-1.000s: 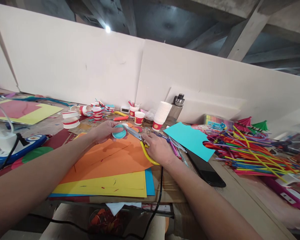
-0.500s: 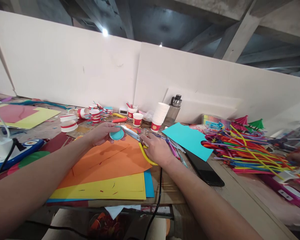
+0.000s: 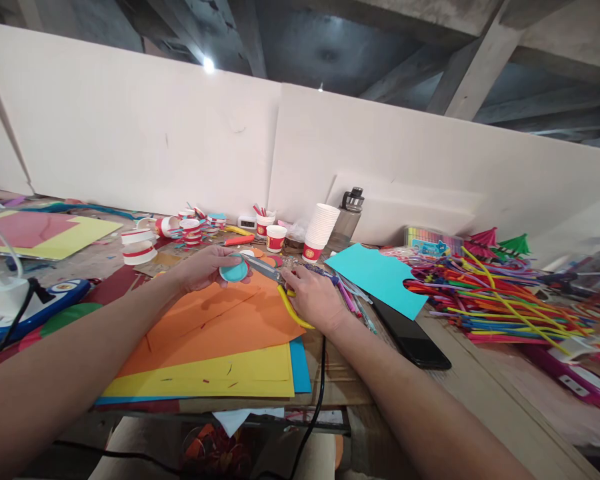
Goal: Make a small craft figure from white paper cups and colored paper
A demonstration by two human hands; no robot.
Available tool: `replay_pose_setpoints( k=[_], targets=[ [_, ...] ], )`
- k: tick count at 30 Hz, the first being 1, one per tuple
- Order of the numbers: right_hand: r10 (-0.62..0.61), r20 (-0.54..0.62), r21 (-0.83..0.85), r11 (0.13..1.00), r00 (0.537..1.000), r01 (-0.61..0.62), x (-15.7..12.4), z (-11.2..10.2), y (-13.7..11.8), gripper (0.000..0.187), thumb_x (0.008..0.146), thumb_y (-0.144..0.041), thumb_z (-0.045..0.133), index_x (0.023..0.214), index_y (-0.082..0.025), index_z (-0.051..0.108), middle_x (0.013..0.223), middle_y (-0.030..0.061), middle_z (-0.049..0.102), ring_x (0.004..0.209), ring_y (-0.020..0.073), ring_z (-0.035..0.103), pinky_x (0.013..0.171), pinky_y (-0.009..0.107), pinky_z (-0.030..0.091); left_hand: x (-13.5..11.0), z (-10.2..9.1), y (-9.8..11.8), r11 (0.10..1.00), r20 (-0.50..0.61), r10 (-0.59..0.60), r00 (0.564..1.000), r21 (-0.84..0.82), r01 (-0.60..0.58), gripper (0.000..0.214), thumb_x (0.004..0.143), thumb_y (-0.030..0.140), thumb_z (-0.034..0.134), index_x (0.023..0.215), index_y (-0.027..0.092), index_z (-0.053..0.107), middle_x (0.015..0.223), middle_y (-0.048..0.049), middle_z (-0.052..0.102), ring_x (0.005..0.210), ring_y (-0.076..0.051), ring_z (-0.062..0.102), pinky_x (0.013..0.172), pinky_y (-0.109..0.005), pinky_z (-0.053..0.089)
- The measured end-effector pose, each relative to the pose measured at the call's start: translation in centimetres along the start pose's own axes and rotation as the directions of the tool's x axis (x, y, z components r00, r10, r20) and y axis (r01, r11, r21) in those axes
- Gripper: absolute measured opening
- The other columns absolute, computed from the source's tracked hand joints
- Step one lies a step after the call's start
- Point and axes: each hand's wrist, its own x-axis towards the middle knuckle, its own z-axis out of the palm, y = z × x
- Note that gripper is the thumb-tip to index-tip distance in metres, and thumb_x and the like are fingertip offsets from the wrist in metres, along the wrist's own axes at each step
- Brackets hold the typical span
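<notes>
My left hand is closed on a small round teal paper disc, held just above the orange paper. My right hand grips the yellow-handled scissors, whose metal blades point left and meet the disc's right edge. Both hands hover over a stack of orange, yellow and blue sheets lying on the worktable.
A stack of white paper cups, a dark bottle, a teal sheet, a black phone and a heap of coloured pipe cleaners lie to the right. Cut cup rings and a power strip sit left. A white wall board stands behind.
The hands stay almost where they were; the teal disc has turned slightly in my left hand while the scissor blades stay at its edge. The view shifted a little.
</notes>
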Motion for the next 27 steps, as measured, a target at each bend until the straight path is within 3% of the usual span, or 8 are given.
replay_pose_setpoints(
  k=[10,16,20,27],
  targets=[
    [0.041,0.068,0.084,0.995,0.997,-0.047,0.0,0.0,-0.5,0.040,0.095,-0.024,0.041,0.130,-0.022,0.059,0.117,0.0111,0.069,0.093,0.0241,0.068,0.067,0.029,0.045,0.1,0.0,-0.3,0.999,0.046,-0.027,0.999,-0.020,0.028,0.037,0.074,0.046,0.078,0.087,0.012,0.074,0.084,-0.0151,0.075,0.071,-0.020,0.070,0.039,-0.017,0.042],
    [0.195,0.085,0.246,0.946,0.977,-0.210,-0.1,0.1,0.1,0.034,0.093,-0.022,0.043,0.119,-0.024,0.066,0.113,0.0080,0.074,0.099,0.0239,0.069,0.071,0.029,0.045,0.1,-0.1,-0.4,0.997,0.038,0.044,0.998,-0.061,-0.042,0.037,0.074,0.045,0.079,0.092,0.013,0.072,0.088,-0.0125,0.074,0.073,-0.017,0.069,0.046,-0.017,0.049],
    [0.240,0.146,0.242,0.932,0.960,-0.270,-0.3,0.1,0.3,0.040,0.087,-0.018,0.048,0.122,-0.025,0.065,0.109,0.0081,0.076,0.096,0.0248,0.071,0.071,0.029,0.046,0.1,0.2,-0.5,0.995,0.030,0.089,0.996,-0.046,-0.088,0.040,0.074,0.044,0.080,0.100,0.016,0.071,0.093,-0.0109,0.075,0.081,-0.019,0.069,0.056,-0.023,0.057],
    [0.240,0.146,0.204,0.942,0.960,-0.267,-0.7,-0.5,-0.3,0.031,0.089,-0.023,0.048,0.111,-0.024,0.070,0.103,0.0087,0.077,0.093,0.0255,0.072,0.068,0.030,0.047,-0.1,1.3,-0.7,0.985,-0.049,0.158,0.986,-0.059,-0.160,0.034,0.077,0.048,0.076,0.085,0.015,0.072,0.088,-0.0094,0.074,0.072,-0.015,0.066,0.059,-0.024,0.057]
  ],
)
